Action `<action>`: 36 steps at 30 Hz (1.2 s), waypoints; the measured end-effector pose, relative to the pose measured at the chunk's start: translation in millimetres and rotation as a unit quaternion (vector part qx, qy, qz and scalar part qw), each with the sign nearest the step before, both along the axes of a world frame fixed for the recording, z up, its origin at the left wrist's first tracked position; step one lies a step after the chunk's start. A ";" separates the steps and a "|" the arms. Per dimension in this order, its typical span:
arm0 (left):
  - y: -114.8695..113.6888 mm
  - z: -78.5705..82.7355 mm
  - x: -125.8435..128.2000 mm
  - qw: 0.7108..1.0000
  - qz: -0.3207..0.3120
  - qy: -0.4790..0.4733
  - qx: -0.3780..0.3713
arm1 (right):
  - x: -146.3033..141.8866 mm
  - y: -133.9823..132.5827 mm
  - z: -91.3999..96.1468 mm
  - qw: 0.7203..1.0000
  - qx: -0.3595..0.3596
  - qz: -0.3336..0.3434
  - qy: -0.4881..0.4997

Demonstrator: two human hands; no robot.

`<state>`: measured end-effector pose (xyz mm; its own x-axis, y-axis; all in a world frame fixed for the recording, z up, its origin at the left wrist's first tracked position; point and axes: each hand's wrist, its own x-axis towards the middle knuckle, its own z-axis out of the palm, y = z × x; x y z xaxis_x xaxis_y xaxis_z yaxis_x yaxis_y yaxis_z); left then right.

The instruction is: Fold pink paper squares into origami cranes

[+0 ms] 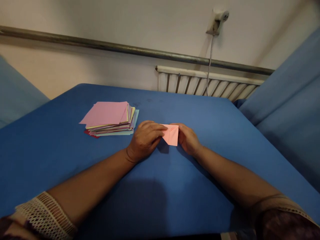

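A small folded piece of pink paper [172, 136] is held up between my two hands, just above the blue surface [160, 193]. My left hand [147, 138] pinches its left side, with the fingers over the front and the thumb mostly hidden. At the right edge of the paper, my right hand [188, 138] grips it with curled fingers, partly behind the sheet. Crease lines show on the paper's face, and its lower left corner is cut off at a slant by a fold.
A stack of coloured paper sheets [107, 113], pink on top, lies to the left of my hands. Behind the far edge are a white radiator [190, 80], a metal rail [125, 48] and a wall socket with a cord [216, 25]. A blue curtain [295, 93] hangs at the right.
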<state>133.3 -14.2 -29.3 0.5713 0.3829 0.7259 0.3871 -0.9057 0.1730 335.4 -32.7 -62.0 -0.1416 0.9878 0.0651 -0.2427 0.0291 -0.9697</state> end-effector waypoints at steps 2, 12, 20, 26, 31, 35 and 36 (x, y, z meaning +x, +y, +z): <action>2.5 1.4 -1.3 1.000 0.001 0.005 0.022 | -1.1 -0.6 0.5 0.995 -0.054 0.068 0.050; 6.9 -14.2 7.9 0.962 0.048 -0.127 -0.236 | -1.5 5.9 -5.3 0.994 0.026 -0.084 -0.057; -2.9 -18.9 22.0 0.863 -0.021 -0.213 -0.457 | -4.2 3.7 -1.4 0.991 0.032 -0.105 -0.075; 1.3 -15.0 21.9 0.797 -0.034 -0.275 -0.537 | -1.4 5.7 -4.6 0.997 -0.030 -0.069 0.022; 4.0 -14.1 22.8 0.783 -0.036 -0.295 -0.546 | -1.3 5.3 -6.1 0.997 -0.046 -0.040 0.044; 7.2 -18.2 22.1 0.813 -0.016 -0.266 -0.517 | -0.4 4.8 -8.4 0.999 -0.032 -0.018 0.011; 7.8 -19.3 21.4 0.818 -0.011 -0.263 -0.511 | 0.1 4.5 -8.7 1.000 -0.024 -0.012 -0.003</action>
<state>154.7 -6.4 -48.6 0.2985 0.9371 0.1810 0.0011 -0.1900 0.9818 335.4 -28.2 -70.7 -0.1187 0.9928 0.0170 -0.2370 -0.0117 -0.9714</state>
